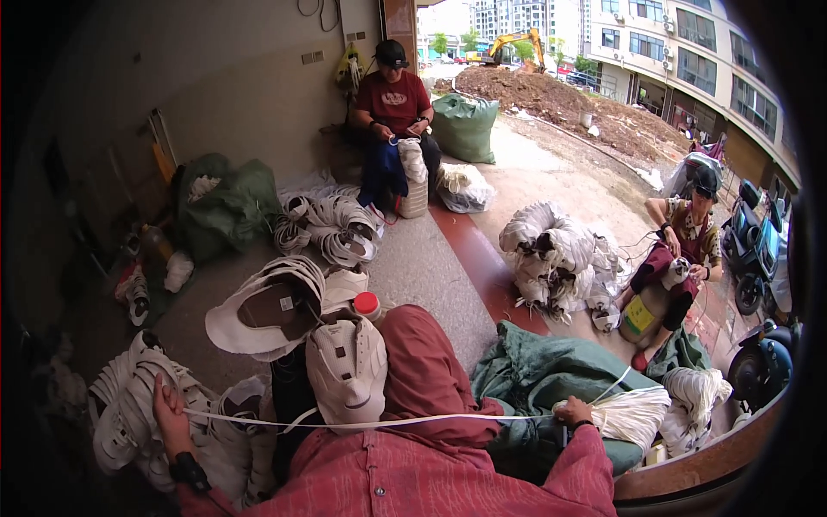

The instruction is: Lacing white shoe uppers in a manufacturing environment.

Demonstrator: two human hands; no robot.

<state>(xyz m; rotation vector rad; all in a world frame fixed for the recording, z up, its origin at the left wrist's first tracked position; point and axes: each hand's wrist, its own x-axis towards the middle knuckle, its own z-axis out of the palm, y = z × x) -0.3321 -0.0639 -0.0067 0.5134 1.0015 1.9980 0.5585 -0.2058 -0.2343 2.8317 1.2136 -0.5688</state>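
Observation:
A long white shoelace is stretched nearly level across my lap between both hands. My left hand, out at the left beside stacked pale shoe uppers, is closed on one end. My right hand grips the lace at the other side, against a thick bundle of white laces lying on a green sack. A cream shoe upper rests toe toward me on my lap, behind the lace. Just beyond it are a red-lidded jar and a nested stack of uppers.
Two co-workers sit ahead, one at the back wall and one at right, both handling shoes. Heaps of uppers and green sacks lie on the floor. Scooters stand at far right.

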